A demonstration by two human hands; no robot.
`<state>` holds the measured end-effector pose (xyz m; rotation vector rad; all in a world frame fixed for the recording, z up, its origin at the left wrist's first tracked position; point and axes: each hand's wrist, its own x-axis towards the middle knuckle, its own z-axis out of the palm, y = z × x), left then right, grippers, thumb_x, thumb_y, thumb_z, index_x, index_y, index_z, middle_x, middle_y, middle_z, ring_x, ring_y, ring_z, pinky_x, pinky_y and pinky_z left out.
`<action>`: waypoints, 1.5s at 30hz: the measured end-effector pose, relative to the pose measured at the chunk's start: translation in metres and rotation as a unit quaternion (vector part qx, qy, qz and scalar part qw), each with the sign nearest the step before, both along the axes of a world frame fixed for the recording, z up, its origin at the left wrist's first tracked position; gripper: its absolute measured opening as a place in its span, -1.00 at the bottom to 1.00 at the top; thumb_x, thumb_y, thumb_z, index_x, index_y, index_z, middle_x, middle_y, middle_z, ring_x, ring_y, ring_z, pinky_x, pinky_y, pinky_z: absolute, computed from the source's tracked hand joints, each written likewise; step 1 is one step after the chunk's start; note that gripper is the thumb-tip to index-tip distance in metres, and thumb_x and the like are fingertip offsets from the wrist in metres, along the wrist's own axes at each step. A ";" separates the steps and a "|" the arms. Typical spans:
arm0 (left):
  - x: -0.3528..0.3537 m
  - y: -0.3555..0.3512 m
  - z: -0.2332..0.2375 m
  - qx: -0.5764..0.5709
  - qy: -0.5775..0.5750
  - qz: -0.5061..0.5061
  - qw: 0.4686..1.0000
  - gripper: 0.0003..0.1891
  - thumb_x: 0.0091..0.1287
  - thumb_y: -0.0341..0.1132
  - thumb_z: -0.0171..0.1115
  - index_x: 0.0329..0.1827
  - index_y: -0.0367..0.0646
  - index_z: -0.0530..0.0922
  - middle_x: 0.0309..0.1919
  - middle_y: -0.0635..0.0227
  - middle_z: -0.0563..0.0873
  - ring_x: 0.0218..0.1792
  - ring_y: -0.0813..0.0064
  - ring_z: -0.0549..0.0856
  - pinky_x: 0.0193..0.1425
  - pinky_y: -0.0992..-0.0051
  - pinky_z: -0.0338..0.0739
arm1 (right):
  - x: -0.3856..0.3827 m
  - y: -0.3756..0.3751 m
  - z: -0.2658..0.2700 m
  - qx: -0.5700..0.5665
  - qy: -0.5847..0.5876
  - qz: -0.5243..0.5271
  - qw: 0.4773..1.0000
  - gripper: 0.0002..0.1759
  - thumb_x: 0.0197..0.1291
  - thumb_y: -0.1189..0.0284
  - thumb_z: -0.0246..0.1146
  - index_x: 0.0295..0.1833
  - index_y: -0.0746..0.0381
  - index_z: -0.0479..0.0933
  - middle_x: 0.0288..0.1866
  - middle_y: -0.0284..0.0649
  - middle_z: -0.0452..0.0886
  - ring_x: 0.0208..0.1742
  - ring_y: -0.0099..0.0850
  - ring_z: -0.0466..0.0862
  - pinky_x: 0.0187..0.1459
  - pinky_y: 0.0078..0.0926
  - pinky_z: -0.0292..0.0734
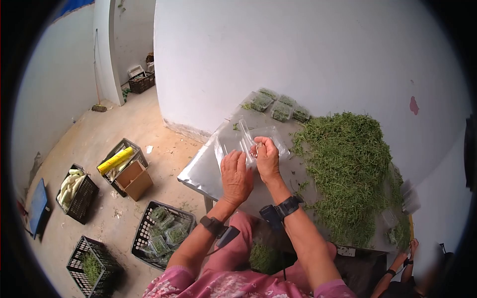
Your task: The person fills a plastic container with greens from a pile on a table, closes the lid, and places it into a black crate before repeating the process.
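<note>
On the metal table (pixel 198 171), a clear plastic container (pixel 246 141) stands with its lid part raised. My left hand (pixel 236 176) lies against its near side, palm down, fingers spread with nothing in them. My right hand (pixel 266 158) is at the container's right part, fingers curled together; what they pinch is too small to make out. To the right is a big heap of green leafy stems (pixel 348 174). Several filled clear boxes (pixel 281 110) of greens sit at the table's back edge.
A black crate (pixel 186 214) with packed greens stands on the floor beside the table. Further left are crates with white vegetables (pixel 71 187), a yellow roll (pixel 115 160) and loose greens (pixel 91 268). A co-worker's hands (pixel 411 251) show at lower right.
</note>
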<state>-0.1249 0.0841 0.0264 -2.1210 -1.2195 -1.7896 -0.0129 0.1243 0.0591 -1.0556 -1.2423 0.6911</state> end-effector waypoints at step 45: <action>0.040 -0.040 -0.104 -0.339 -0.107 -0.185 0.916 -0.34 0.35 -0.17 0.29 0.38 -0.30 0.20 0.03 0.01 0.60 -0.04 0.18 0.64 0.07 0.29 0.51 | 0.033 -0.178 -0.044 0.100 -0.169 -0.094 0.976 -0.79 0.27 0.56 0.21 0.02 0.31 0.49 -0.20 -0.08 0.63 -0.22 -0.22 0.70 -0.19 -0.35 0.60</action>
